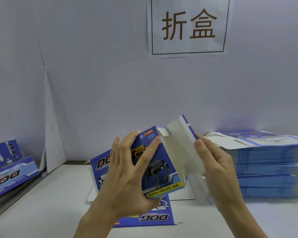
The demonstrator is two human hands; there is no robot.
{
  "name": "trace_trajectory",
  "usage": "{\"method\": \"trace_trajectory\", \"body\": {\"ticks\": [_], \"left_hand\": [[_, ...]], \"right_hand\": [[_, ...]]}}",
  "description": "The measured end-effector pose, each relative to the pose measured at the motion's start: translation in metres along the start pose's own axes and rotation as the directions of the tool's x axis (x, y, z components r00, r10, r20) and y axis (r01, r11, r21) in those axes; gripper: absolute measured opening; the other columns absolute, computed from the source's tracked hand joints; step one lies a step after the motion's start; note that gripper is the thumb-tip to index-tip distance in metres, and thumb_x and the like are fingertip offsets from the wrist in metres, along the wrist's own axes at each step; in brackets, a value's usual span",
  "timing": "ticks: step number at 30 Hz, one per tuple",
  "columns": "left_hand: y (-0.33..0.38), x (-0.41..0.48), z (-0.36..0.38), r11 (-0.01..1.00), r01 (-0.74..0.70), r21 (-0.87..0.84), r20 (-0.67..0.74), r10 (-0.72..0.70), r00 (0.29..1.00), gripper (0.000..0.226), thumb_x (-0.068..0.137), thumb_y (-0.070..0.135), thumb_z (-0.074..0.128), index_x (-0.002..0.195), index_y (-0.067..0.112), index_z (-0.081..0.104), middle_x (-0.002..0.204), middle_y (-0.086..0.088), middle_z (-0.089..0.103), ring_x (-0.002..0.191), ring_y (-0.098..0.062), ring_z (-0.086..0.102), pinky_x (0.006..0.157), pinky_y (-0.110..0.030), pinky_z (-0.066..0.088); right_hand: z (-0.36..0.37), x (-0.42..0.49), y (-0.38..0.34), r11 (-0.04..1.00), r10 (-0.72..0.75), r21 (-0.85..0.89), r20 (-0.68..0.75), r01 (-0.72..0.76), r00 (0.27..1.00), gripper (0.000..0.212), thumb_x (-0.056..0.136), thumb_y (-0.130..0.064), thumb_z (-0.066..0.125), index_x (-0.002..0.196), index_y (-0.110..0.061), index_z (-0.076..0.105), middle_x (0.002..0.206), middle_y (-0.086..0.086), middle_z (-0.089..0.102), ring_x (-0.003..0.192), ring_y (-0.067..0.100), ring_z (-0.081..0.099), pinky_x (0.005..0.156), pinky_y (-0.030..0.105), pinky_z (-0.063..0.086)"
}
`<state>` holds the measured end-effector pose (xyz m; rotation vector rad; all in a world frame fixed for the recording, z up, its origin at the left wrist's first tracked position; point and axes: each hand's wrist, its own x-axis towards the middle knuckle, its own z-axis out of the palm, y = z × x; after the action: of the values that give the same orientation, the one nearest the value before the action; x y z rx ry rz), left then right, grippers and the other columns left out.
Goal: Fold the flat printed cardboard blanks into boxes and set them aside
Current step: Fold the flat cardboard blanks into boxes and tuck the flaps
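White worktable (46, 200) against a pale wall (93, 66); box-folding station, one box in hand.

Item held: blue printed box (159, 170), partly erected, raised above the table centre; panel shows toy dogs and "FUNNY MOVING DOG". Left hand (126, 177) grasps the printed face, fingers spread over its top edge and thumb under the bottom edge. Right hand (213, 162) pinches the open white flap (181, 134) at its blue-striped edge, thumb on the inner side. Beneath: flat blanks (153, 215) lying on the table, printed "DOG". Right: tall stack of flat blanks (268, 167), edges blurred. Far left: folded boxes (9, 167) set aside in a leaning pile. On the wall: paper sign (187, 26) with two large characters in a frame.
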<state>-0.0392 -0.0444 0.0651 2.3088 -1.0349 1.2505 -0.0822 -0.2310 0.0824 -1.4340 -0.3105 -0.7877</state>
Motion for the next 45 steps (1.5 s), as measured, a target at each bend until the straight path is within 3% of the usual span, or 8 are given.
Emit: {"method": "trace_trajectory", "body": {"ticks": [12, 17, 23, 27, 32, 37, 41, 45], "left_hand": [[0.008, 0.002, 0.003, 0.996, 0.008, 0.091, -0.019, -0.006, 1.000, 0.119, 0.050, 0.065, 0.077, 0.147, 0.023, 0.023, 0.145, -0.016, 0.023, 0.136, -0.032, 0.023, 0.107, -0.057, 0.015], [0.011, 0.001, -0.001, 0.997, 0.071, 0.015, -0.048, -0.071, 0.996, 0.117, 0.050, 0.063, 0.073, 0.148, 0.025, 0.023, 0.143, -0.013, 0.023, 0.130, -0.031, 0.029, 0.097, -0.059, 0.043], [0.011, -0.002, -0.002, 0.994, 0.108, -0.018, -0.013, -0.109, 0.994, 0.117, 0.049, 0.063, 0.073, 0.148, 0.024, 0.023, 0.142, -0.012, 0.025, 0.124, -0.026, 0.032, 0.093, -0.039, 0.039], [0.019, -0.002, 0.003, 0.978, 0.164, -0.131, 0.061, -0.157, 0.986, 0.120, 0.055, 0.080, 0.061, 0.151, 0.040, 0.002, 0.149, -0.001, 0.011, 0.132, -0.015, 0.022, 0.097, -0.037, 0.037], [0.014, 0.006, -0.007, 0.763, 0.344, -0.547, 0.187, -0.289, 0.939, 0.096, 0.065, 0.078, 0.056, 0.142, 0.061, 0.002, 0.127, 0.039, 0.030, 0.123, 0.010, 0.040, 0.087, -0.001, 0.039], [-0.003, 0.006, -0.027, 0.454, 0.357, -0.816, 0.254, -0.273, 0.928, 0.069, 0.067, 0.057, 0.072, 0.131, 0.051, 0.046, 0.132, 0.017, 0.053, 0.121, -0.014, 0.056, 0.087, -0.031, 0.053], [0.006, 0.008, -0.026, 0.006, 0.373, -0.928, 0.357, -0.280, 0.891, 0.063, 0.066, 0.032, 0.077, 0.126, 0.040, 0.058, 0.127, -0.007, 0.062, 0.094, -0.031, 0.071, 0.065, -0.043, 0.059], [0.006, 0.012, -0.024, -0.019, 0.275, -0.961, 0.255, -0.441, 0.860, 0.053, 0.061, 0.030, 0.068, 0.114, 0.040, 0.065, 0.118, -0.006, 0.066, 0.085, -0.028, 0.072, 0.056, -0.036, 0.058]], "right_hand": [[0.018, -0.013, 0.006, 0.995, -0.018, -0.091, 0.176, 0.035, 0.984, 0.034, 0.090, -0.041, 0.051, 0.123, -0.048, 0.056, 0.118, -0.026, 0.065, 0.114, 0.002, 0.061, 0.075, 0.020, 0.058], [0.019, -0.016, 0.008, 0.981, -0.006, -0.185, 0.247, 0.053, 0.969, 0.044, 0.091, -0.046, 0.045, 0.135, -0.048, 0.051, 0.138, -0.020, 0.054, 0.132, 0.006, 0.048, 0.102, 0.041, 0.049], [0.006, -0.011, 0.009, 0.968, 0.047, -0.242, 0.452, 0.072, 0.891, 0.059, 0.085, -0.045, 0.060, 0.136, -0.062, 0.036, 0.148, -0.031, 0.033, 0.140, 0.001, 0.033, 0.097, 0.036, 0.053], [-0.002, -0.006, 0.012, 0.977, -0.018, -0.191, 0.393, 0.100, 0.919, 0.057, 0.082, -0.029, 0.070, 0.135, -0.042, 0.054, 0.135, -0.017, 0.048, 0.125, 0.005, 0.051, 0.084, 0.022, 0.056], [-0.020, 0.003, 0.010, 0.995, -0.065, -0.068, 0.173, 0.077, 0.983, 0.029, 0.070, -0.016, 0.075, 0.099, -0.017, 0.072, 0.104, 0.002, 0.074, 0.096, 0.019, 0.071, 0.070, 0.025, 0.058], [-0.027, 0.007, -0.004, 0.992, -0.049, 0.125, 0.189, 0.026, 0.981, 0.016, 0.070, -0.032, 0.073, 0.082, -0.024, 0.080, 0.076, 0.000, 0.075, 0.068, 0.012, 0.069, 0.057, 0.019, 0.053], [-0.009, 0.003, -0.004, 0.977, 0.068, 0.178, 0.257, -0.116, 0.964, 0.057, 0.063, -0.064, 0.076, 0.093, -0.016, 0.077, 0.087, 0.010, 0.075, 0.076, 0.022, 0.072, 0.063, 0.028, 0.055], [0.002, -0.005, -0.003, 0.969, 0.019, 0.238, 0.220, -0.073, 0.975, 0.029, 0.078, -0.031, 0.069, 0.106, -0.024, 0.065, 0.095, 0.004, 0.073, 0.082, 0.018, 0.072, 0.062, 0.027, 0.057]]}}
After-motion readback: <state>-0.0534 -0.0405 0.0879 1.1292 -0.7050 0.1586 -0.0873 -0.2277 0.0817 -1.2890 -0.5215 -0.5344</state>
